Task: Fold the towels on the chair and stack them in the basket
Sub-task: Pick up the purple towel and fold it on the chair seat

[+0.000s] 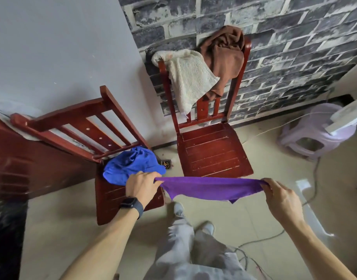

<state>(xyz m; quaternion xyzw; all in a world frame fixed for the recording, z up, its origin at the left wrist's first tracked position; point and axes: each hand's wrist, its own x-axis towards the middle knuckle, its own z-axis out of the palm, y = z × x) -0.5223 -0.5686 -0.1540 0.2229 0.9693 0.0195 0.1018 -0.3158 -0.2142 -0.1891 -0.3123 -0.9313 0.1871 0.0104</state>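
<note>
**Purple towel** [210, 188]: lower centre of frame, held in the air between both hands, in front of the right chair [212, 154].
- Handling: looked thin, soft and light. It sagged in the middle and its lower edge hung in loose points. It would likely not keep a shape unsupported, so the top corners, where it was held, seemed the best places to take it.
- Lie: long axis ran left to right across the frame, nearly level, with the top edge pulled taut.

**Left hand** [142, 185]: fingers curled, pinching the towel's left corner.

**Right hand** [280, 197]: fingers curled, pinching the right corner.

**Blue towel** [133, 166]: crumpled on the seat of the left chair [113, 201], just beside the left hand. It looked as soft as the purple one.

**White towel** [190, 77] and **brown towel** [226, 57]: draped unfolded over the right chair's back, upper centre. The white one appeared thicker and probably heavier.

**Basket**: not in view.
</note>
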